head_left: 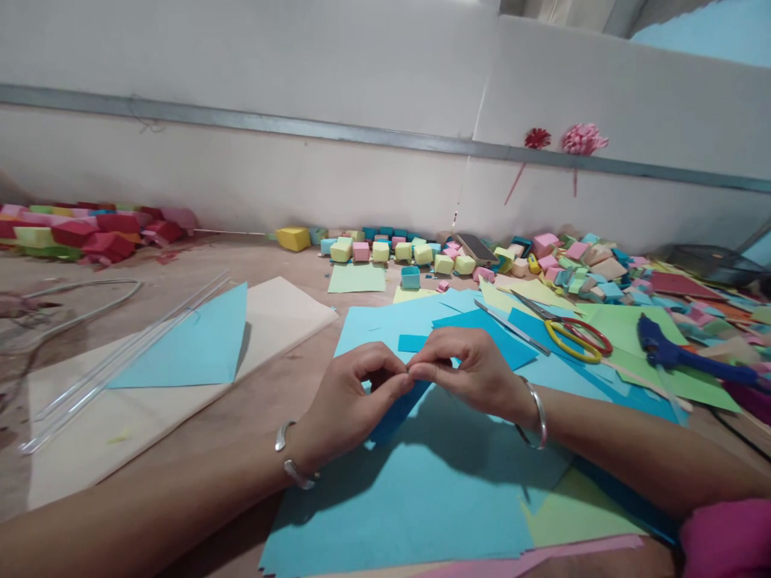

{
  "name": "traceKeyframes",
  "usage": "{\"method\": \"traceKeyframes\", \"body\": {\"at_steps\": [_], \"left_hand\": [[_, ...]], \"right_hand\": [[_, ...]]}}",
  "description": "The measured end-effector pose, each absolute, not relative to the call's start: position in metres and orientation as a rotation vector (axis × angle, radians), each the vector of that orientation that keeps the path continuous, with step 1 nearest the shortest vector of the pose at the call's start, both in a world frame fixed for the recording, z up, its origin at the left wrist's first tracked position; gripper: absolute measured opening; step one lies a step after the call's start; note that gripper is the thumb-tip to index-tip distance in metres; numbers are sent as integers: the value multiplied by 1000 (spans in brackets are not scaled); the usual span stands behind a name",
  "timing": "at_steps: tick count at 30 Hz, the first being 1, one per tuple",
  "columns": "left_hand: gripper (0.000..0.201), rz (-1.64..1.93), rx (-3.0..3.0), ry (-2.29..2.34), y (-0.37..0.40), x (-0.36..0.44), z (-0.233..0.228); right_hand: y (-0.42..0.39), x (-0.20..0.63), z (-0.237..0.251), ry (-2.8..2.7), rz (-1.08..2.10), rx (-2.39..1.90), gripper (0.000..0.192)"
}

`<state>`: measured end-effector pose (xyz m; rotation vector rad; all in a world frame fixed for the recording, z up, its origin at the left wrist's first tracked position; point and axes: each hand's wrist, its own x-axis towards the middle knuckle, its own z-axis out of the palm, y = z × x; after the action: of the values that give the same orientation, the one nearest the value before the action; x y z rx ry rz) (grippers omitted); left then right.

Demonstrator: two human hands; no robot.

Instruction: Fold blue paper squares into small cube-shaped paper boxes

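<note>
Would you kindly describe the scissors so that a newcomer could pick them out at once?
On the brown table, find the blue sheets by the right hand. The scissors lie there, between that hand and the dark blue gun-shaped tool. Their looped handles, one yellow, one red, set them apart from their neighbours.

Your paper piece point(394, 421) is deep blue, your bracelets point(543, 417) silver, the scissor handles point(550, 329) yellow and red.

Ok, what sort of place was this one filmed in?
Probably a papercraft workspace, at home or in a small workshop; I can't tell which. Signs: scissors, a blue glue gun and folded paper blocks along the wall.
</note>
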<state>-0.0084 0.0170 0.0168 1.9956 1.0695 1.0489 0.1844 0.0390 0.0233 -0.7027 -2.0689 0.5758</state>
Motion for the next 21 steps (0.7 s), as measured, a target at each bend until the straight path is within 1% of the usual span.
{"method": "traceKeyframes", "body": {"at_steps": [5,7,12,17,21], "left_hand": [[19,1195,1833,1117,20,-9,14],[17,1171,1785,1085,19,-7,14],[16,1116,1802,1015,13,-6,17],[21,1128,1656,1020,18,-10,17],[26,1047,1531,1057,21,-9,16]], "right_hand": [[41,183,20,-2049,602,-845,23],[41,183,19,-2069,631,-855,31],[35,183,21,-2079,778,-843,42],[35,179,22,-2067,1029,-957,41],[35,177,20,-2083,981,-1019,39]]}}
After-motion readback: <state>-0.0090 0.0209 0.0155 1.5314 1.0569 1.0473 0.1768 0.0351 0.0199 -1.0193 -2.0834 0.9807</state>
